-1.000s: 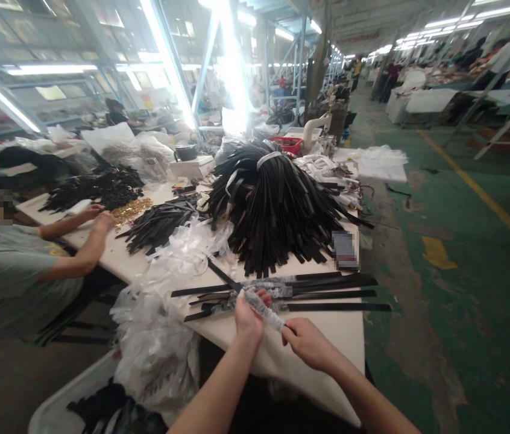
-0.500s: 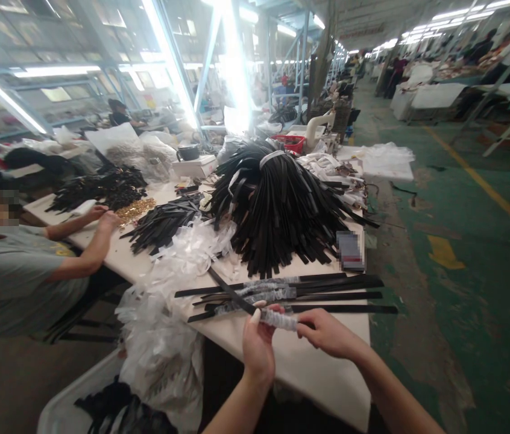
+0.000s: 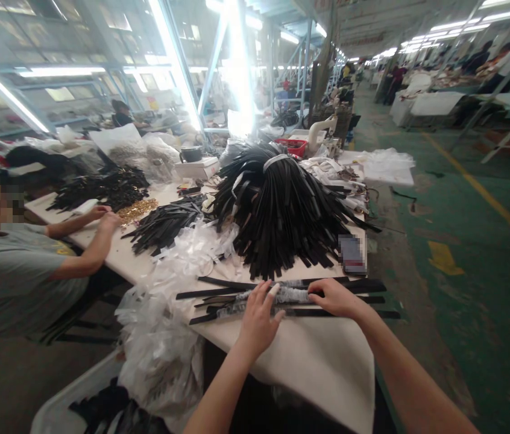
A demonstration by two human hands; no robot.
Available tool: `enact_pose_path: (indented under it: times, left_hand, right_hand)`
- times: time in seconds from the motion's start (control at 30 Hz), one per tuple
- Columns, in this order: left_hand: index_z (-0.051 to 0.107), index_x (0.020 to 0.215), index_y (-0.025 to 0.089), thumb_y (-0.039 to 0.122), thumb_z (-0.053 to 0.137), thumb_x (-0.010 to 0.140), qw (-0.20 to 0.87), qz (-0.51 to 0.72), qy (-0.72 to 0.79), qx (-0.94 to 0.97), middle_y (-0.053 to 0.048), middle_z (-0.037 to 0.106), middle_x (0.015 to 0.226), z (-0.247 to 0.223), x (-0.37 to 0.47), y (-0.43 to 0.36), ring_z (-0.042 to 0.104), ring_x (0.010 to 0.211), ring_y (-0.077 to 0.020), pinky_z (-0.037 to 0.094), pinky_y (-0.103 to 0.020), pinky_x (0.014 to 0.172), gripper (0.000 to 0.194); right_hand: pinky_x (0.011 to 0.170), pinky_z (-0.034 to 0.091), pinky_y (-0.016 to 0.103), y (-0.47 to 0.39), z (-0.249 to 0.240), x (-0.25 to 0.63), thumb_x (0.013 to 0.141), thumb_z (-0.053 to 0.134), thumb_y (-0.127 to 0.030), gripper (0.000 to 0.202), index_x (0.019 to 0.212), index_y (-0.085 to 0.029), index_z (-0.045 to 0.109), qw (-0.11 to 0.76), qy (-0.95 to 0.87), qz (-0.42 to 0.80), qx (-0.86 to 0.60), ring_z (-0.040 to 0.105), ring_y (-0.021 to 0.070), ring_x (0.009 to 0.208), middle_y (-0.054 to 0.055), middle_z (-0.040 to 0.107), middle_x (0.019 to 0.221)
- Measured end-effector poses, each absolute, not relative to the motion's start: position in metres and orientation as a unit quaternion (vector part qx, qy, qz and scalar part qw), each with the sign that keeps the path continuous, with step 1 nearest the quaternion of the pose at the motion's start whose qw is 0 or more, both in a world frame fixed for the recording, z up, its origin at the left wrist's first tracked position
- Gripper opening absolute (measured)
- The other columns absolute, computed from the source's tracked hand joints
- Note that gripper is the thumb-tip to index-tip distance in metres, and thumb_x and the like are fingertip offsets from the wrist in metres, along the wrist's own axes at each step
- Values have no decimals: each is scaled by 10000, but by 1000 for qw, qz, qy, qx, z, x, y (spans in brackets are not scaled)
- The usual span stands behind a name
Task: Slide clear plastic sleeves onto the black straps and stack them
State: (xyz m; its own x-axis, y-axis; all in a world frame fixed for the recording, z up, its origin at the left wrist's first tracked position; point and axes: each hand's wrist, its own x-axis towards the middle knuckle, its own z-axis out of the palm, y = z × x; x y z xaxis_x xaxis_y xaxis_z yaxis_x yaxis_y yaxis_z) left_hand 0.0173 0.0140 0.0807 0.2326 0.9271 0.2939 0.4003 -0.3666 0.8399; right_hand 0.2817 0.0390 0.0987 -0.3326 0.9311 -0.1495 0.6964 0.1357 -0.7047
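Several black straps (image 3: 354, 313) with clear plastic wrapping around their middles lie side by side across the table near its front edge. My left hand (image 3: 260, 313) rests over the wrapped part of these straps, its fingers apart. To its right, my right hand (image 3: 330, 296) is closed on a strap at the right end of its crinkled clear wrapping (image 3: 292, 295). Beyond the hands stands a large bundle of black straps (image 3: 282, 205), tied near the top with a pale band.
White plastic strips (image 3: 196, 244) spill over the table's left edge above a white bin (image 3: 62, 395). A phone-like object (image 3: 352, 253) lies at right. A seated person (image 3: 24, 271) works at left beside gold pieces (image 3: 137, 210) and smaller black straps (image 3: 167, 220).
Both hands have moved forward, carrying the wrapped strap down onto the others on the table. My left hand has let go of it and spread its fingers.
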Motion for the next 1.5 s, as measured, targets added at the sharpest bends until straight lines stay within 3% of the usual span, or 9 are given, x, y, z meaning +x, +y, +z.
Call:
enact_pose_path:
  times: [0.23, 0.43, 0.7, 0.87, 1.07, 1.23, 1.3, 1.4, 1.5]
  left_hand:
    - [729, 1123, 304, 321, 666, 889, 291, 345, 366, 814, -96, 667, 891, 126, 18, 37, 647, 893, -292, 483, -448, 961, 243]
    - [580, 1393, 338, 317, 488, 983, 184, 166, 405, 880, -147, 654, 1128, 163, -6, 1, 609, 1052, -337, 427, -487, 1004, 421]
    - [605, 1369, 265, 204, 485, 931, 1, 130, 522, 843, -162, 575, 1429, 44, -43, 38, 439, 1384, -369, 159, -607, 1178, 458]
    - [374, 1561, 249, 353, 540, 933, -11, 152, 537, 830, -128, 374, 1612, 7, -49, 15, 275, 1500, -337, 136, -547, 1212, 659]
    - [386, 1554, 249, 321, 525, 946, 1, 178, 537, 824, -116, 358, 1621, 16, -48, 3, 298, 1495, -307, 171, -519, 1216, 628]
    - [438, 1515, 233, 278, 507, 956, 67, 229, 542, 806, -130, 388, 1603, 17, -56, 0, 329, 1485, -295, 202, -519, 1214, 565]
    - [479, 1478, 235, 273, 524, 948, 108, 277, 549, 781, -134, 461, 1553, 14, -59, 3, 395, 1446, -300, 244, -518, 1199, 534]
    - [588, 1351, 230, 275, 586, 908, 151, 382, 573, 709, -148, 616, 1375, 13, -64, 20, 522, 1321, -323, 323, -518, 1151, 445]
    - [667, 1156, 210, 256, 631, 853, 175, 428, 613, 641, -159, 665, 1223, 20, -66, 53, 557, 1237, -338, 327, -514, 1137, 309]
  right_hand:
    - [782, 473, 292, 12, 141, 285, 902, 592, -327, 243, 901, -170, 778, 233, -719, 394, -524, 657, 220, 799, 58, 760, 856]
    - [894, 475, 337, -4, 160, 310, 881, 652, -401, 254, 972, -213, 797, 242, -702, 416, -526, 665, 273, 956, 81, 766, 984]
    - [918, 452, 310, 70, 94, 297, 856, 631, -215, 184, 969, -158, 765, 179, -662, 272, -675, 664, 235, 977, 101, 758, 1003]
    - [892, 465, 315, 123, 80, 274, 980, 518, -359, 326, 1156, -145, 692, 203, -597, 236, -739, 681, 248, 1032, 138, 741, 1094]
    - [890, 451, 365, 163, 90, 236, 962, 535, -280, 339, 1172, -45, 658, 201, -558, 220, -774, 674, 338, 1088, 287, 699, 1112]
    - [837, 464, 303, 130, 100, 226, 934, 499, -221, 439, 1348, -84, 552, 235, -571, 215, -757, 708, 255, 939, 138, 749, 925]
    - [765, 485, 287, 90, 101, 224, 911, 501, -218, 520, 1423, -125, 480, 262, -592, 242, -723, 704, 211, 762, 39, 730, 778]
    - [591, 497, 276, 13, 106, 220, 892, 492, -252, 297, 1095, -151, 684, 218, -628, 449, -598, 682, 194, 583, 31, 716, 706]
    - [692, 547, 292, -47, 123, 217, 872, 504, -214, 293, 1071, -172, 715, 188, -612, 575, -509, 735, 217, 734, 56, 760, 790]
